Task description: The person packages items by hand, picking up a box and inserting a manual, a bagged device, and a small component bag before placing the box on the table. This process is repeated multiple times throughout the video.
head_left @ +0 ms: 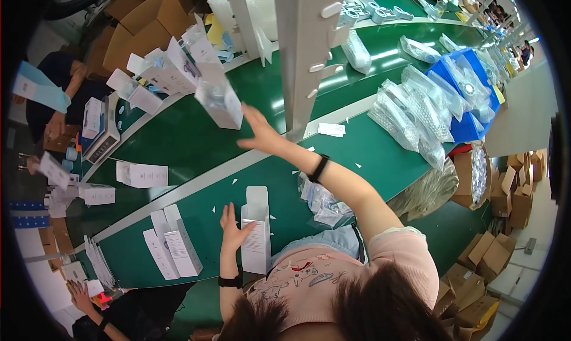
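Note:
In front of me on the green work table, a tall white carton (256, 246) stands with its top flap up. My left hand (234, 231) is beside its left side, fingers spread, the thumb lying against the carton. My right arm reaches across to the green conveyor belt, where my right hand (264, 133) is open, fingers apart, next to an open white box (221, 106) with something clear-wrapped in its top. Whether the fingertips touch that box I cannot tell. Two more white cartons (172, 249) stand on the table to the left.
Bubble-wrapped packs (410, 112) and a blue bin (476, 118) are at the right. Clear plastic bags (324, 204) lie near my waist. A white metal post (297, 61) rises beyond my right hand. Several people work at the left, near a scale (102, 142).

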The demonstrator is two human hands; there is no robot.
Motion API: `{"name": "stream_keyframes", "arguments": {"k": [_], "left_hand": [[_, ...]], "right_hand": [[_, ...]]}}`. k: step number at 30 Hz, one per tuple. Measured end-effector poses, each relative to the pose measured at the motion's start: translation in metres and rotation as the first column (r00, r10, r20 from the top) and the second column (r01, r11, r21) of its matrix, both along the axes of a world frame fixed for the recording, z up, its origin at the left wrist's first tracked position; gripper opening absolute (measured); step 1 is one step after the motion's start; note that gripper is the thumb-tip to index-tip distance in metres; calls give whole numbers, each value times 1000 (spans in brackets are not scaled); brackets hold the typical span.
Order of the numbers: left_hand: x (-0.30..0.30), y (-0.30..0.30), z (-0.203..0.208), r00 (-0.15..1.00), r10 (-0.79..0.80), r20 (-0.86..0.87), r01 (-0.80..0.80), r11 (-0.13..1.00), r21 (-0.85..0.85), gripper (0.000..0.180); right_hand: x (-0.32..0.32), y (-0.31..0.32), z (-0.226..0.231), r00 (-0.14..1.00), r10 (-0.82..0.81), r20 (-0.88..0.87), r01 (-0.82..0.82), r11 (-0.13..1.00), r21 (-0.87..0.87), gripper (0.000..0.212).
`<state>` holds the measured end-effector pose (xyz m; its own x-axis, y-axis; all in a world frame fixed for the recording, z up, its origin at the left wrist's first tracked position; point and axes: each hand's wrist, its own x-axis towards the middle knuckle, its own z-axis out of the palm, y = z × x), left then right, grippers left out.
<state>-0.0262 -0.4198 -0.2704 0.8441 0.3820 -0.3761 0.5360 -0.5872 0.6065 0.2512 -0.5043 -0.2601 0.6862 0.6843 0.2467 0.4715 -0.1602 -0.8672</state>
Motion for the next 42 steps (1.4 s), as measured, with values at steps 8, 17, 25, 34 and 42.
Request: {"name": "stream_keyframes", "arguments": {"k": [8, 17, 25, 34, 42], "left_hand": [[-5, -13, -7, 962, 267, 50, -166, 724, -670, 80], [58, -23, 62, 827, 46, 560, 40, 989, -141, 93], [83, -53, 65, 719, -45, 694, 66, 998, -4, 66], [78, -80, 38, 680, 177, 711, -98, 984, -151, 66], [50, -82, 9, 469, 129, 874, -148, 987, -67, 70]], "right_hand": [[54, -261, 8, 945, -225, 238, 321, 784, -532, 48], [103, -303, -40, 718, -418, 556, 666, 184, -722, 70], [27, -247, 90, 773, -342, -535, 600, 670, 438, 46], [-100, -85, 114, 824, -566, -24, 512, 727, 458, 42], [-122, -125, 70, 850, -173, 498, 155, 985, 76, 39]]}}
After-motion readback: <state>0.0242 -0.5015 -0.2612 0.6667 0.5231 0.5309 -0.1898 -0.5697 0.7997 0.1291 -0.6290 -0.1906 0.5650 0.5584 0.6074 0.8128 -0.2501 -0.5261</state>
